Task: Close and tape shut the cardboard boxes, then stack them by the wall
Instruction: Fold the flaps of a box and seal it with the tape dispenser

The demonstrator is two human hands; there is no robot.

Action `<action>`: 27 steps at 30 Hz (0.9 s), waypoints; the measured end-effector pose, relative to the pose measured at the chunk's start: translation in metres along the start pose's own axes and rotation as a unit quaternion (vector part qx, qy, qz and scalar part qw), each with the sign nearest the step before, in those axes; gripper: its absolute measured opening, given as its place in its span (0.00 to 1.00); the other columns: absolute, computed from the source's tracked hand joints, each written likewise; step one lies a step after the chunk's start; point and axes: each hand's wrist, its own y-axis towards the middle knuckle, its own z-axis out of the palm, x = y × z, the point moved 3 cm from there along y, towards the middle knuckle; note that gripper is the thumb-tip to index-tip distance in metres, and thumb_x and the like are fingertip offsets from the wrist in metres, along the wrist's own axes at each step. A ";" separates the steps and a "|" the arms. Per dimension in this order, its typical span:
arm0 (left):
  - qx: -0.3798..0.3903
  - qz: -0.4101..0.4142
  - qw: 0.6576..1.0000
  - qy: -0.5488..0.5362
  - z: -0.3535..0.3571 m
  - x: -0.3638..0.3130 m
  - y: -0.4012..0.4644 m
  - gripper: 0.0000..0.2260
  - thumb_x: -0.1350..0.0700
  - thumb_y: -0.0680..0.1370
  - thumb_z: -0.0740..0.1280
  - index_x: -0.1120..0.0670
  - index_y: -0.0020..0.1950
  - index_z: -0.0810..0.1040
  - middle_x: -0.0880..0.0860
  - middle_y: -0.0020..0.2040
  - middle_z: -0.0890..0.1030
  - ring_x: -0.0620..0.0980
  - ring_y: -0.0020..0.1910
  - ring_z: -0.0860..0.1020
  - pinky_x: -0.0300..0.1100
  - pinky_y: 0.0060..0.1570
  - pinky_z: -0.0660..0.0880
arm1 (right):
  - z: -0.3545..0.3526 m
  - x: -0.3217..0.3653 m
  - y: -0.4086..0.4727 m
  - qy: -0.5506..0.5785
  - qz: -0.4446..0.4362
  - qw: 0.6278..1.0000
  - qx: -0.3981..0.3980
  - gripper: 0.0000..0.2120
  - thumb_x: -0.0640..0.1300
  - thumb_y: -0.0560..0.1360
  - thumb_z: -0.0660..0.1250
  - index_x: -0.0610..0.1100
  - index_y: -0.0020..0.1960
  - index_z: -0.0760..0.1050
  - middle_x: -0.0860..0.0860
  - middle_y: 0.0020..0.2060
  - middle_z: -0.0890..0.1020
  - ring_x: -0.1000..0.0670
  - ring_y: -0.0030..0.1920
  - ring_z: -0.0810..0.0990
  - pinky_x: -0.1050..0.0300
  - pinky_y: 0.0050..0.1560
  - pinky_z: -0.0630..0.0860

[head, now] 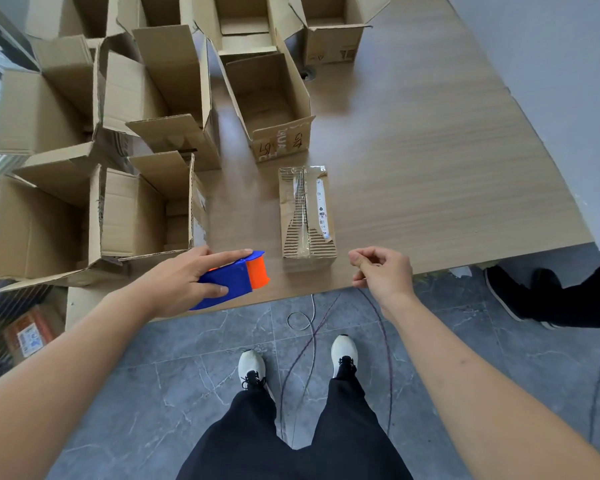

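Table [413, 150] wood | floor [187, 341] grey tile | left hand [184, 282] grips tape dispenser [236, 278] | right hand [383, 271] curled, empty

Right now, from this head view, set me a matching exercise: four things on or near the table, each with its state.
Things:
1. small box
2. tape dispenser
3. box with handwriting
4. right hand

States:
A. flaps open
B. taped shut
C. fingers curled
D. held by left hand

Pairs: 1-B, 2-D, 3-A, 4-C
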 end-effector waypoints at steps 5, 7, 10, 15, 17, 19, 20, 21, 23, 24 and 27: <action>-0.012 -0.040 0.998 0.037 0.005 0.004 0.014 0.31 0.46 0.82 0.66 0.21 0.73 0.53 0.45 0.52 0.70 0.44 0.49 0.73 0.42 0.48 0.71 | 0.013 -0.007 0.008 0.012 0.012 1.000 -0.006 0.04 0.39 0.75 0.77 0.45 0.42 0.86 0.47 0.31 0.83 0.49 0.29 0.79 0.48 0.37 0.85; -0.011 -0.051 0.997 0.047 0.004 0.005 0.020 0.30 0.46 0.82 0.66 0.22 0.74 0.54 0.46 0.51 0.70 0.44 0.49 0.73 0.42 0.46 0.70 | 0.015 -0.008 0.012 0.011 0.012 1.000 -0.004 0.02 0.40 0.75 0.77 0.45 0.43 0.86 0.47 0.31 0.83 0.50 0.29 0.79 0.48 0.37 0.85; -0.007 -0.065 0.996 0.064 0.004 0.007 0.028 0.30 0.45 0.82 0.66 0.23 0.75 0.54 0.46 0.51 0.70 0.45 0.49 0.73 0.43 0.46 0.71 | 0.018 -0.012 0.019 -0.001 0.015 1.000 0.003 0.02 0.41 0.75 0.77 0.46 0.43 0.86 0.46 0.34 0.84 0.50 0.30 0.80 0.47 0.37 0.85; 0.003 -0.084 0.993 0.080 0.011 0.004 0.040 0.31 0.45 0.81 0.66 0.25 0.77 0.53 0.46 0.51 0.69 0.47 0.49 0.73 0.46 0.50 0.74 | 0.025 -0.018 0.024 -0.024 0.019 0.999 0.021 0.02 0.43 0.76 0.75 0.48 0.45 0.86 0.47 0.41 0.86 0.49 0.31 0.81 0.47 0.37 0.85; 0.003 -0.084 0.993 0.084 0.013 0.003 0.043 0.31 0.45 0.81 0.66 0.25 0.77 0.53 0.46 0.51 0.68 0.49 0.50 0.74 0.46 0.49 0.73 | 0.028 -0.019 0.025 -0.054 0.001 0.998 0.023 0.03 0.45 0.78 0.73 0.50 0.47 0.85 0.49 0.44 0.86 0.47 0.33 0.83 0.50 0.36 0.85; 0.003 -0.080 0.993 0.086 0.015 0.002 0.046 0.32 0.45 0.81 0.66 0.26 0.77 0.52 0.47 0.51 0.68 0.49 0.50 0.74 0.46 0.49 0.74 | 0.031 -0.017 0.028 -0.103 -0.020 0.994 0.040 0.07 0.54 0.79 0.69 0.54 0.52 0.84 0.54 0.47 0.85 0.45 0.39 0.85 0.47 0.41 0.85; 0.002 -0.078 0.993 0.085 0.016 0.001 0.047 0.32 0.45 0.81 0.66 0.26 0.77 0.52 0.47 0.51 0.68 0.49 0.50 0.74 0.46 0.49 0.74 | 0.032 -0.017 0.030 -0.139 -0.021 0.988 0.057 0.12 0.59 0.79 0.65 0.57 0.58 0.82 0.56 0.52 0.85 0.45 0.47 0.85 0.44 0.49 0.84; 0.001 -0.075 0.994 0.082 0.017 0.001 0.047 0.32 0.45 0.81 0.66 0.26 0.77 0.52 0.47 0.51 0.69 0.49 0.50 0.74 0.46 0.49 0.74 | 0.034 -0.018 0.033 -0.184 -0.019 0.980 0.072 0.19 0.61 0.79 0.61 0.59 0.67 0.77 0.55 0.60 0.82 0.44 0.57 0.83 0.42 0.59 0.80; -0.003 -0.073 0.995 0.075 0.018 0.001 0.048 0.32 0.45 0.81 0.66 0.26 0.77 0.51 0.47 0.52 0.69 0.48 0.50 0.74 0.46 0.50 0.75 | 0.037 -0.014 0.036 -0.265 -0.020 0.962 0.068 0.28 0.59 0.82 0.57 0.54 0.81 0.60 0.50 0.73 0.73 0.44 0.70 0.73 0.45 0.69 0.71; -0.004 -0.073 0.995 0.068 0.019 0.001 0.048 0.33 0.45 0.81 0.66 0.25 0.77 0.51 0.47 0.52 0.69 0.48 0.50 0.74 0.46 0.50 0.76 | 0.038 -0.008 0.034 -0.293 -0.049 0.954 0.041 0.29 0.57 0.83 0.56 0.52 0.82 0.56 0.48 0.75 0.70 0.43 0.71 0.71 0.45 0.67 0.70; -0.010 -0.070 0.996 0.050 0.023 0.001 0.049 0.33 0.45 0.81 0.66 0.24 0.76 0.50 0.45 0.51 0.69 0.47 0.50 0.74 0.46 0.50 0.77 | 0.053 0.019 0.019 -0.374 -0.288 0.881 -0.019 0.28 0.54 0.84 0.57 0.49 0.82 0.57 0.46 0.76 0.67 0.43 0.74 0.67 0.43 0.70 0.68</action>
